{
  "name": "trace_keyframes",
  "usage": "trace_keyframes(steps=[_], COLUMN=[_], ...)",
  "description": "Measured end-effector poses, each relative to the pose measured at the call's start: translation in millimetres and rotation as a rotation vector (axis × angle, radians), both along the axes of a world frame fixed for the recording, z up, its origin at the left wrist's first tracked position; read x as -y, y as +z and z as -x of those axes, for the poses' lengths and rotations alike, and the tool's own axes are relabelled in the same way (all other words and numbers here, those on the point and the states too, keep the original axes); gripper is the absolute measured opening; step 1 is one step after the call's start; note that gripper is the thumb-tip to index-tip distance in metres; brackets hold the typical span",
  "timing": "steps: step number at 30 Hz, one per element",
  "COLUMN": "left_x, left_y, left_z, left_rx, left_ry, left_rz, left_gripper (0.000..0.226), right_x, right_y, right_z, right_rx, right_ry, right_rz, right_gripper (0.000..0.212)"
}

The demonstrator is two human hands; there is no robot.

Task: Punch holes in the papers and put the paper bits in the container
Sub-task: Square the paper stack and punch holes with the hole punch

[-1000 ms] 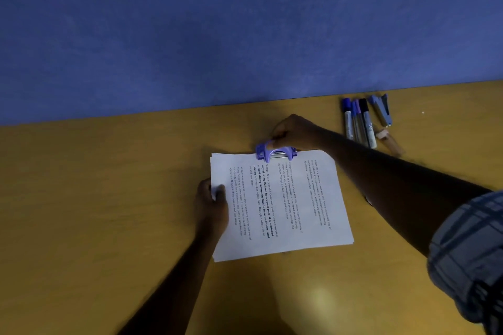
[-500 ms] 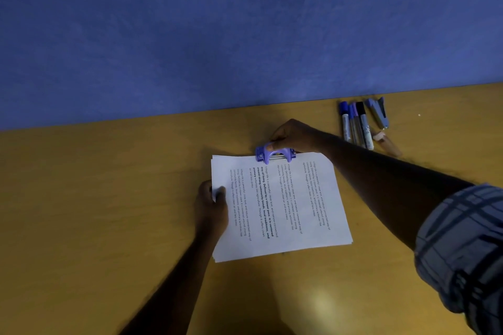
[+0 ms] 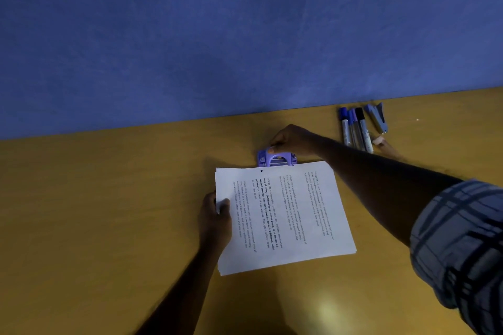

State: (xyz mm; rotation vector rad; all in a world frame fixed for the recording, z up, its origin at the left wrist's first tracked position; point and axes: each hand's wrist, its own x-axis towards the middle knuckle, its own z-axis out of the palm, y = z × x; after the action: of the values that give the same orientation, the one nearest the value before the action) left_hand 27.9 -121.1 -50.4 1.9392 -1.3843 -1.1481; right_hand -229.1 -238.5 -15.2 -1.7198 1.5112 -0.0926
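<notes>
A stack of printed white papers lies on the yellow table. A dark punched hole shows near the stack's far edge. A small purple hole punch sits just beyond that far edge, its mouth facing the papers. My right hand grips the punch from behind, thumb on its top. My left hand pinches the stack's left edge, thumb on top of the sheets. No container for paper bits is in view.
Several markers lie side by side at the table's far right, with a blue stapler beside them and a small tan object in front. A blue wall stands right behind the table's far edge.
The punch has drawn back off the papers' far edge, which it covered before, and one punched hole now shows. My left hand stays on the stack's left edge.
</notes>
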Motion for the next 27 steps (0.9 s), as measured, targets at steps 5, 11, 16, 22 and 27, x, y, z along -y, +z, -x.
trace_keyframes(steps=[5, 11, 16, 22, 27], left_x=[-5, -13, -19, -33, -41], left_y=[1, 4, 9, 22, 27], left_z=[-1, -5, -10, -14, -16], left_rx=[0.011, -0.007, -0.04, -0.19, -0.307], left_ry=[0.007, 0.019, 0.02, 0.074, 0.139], left_rz=[0.003, 0.001, 0.026, -0.015, -0.086], left_gripper=[0.026, 0.024, 0.025, 0.022, 0.025], right_x=[0, -8, -48, -174, -300], right_y=[3, 5, 20, 15, 5], right_z=[-2, -5, -7, -30, -57], right_rx=[-0.026, -0.077, 0.129, 0.245, 0.296], right_ry=[0.019, -0.157, -0.58, -0.96, -1.133], right_rz=[0.001, 0.1, 0.47, 0.351, -0.034], right_gripper=[0.02, 0.029, 0.014, 0.027, 0.059])
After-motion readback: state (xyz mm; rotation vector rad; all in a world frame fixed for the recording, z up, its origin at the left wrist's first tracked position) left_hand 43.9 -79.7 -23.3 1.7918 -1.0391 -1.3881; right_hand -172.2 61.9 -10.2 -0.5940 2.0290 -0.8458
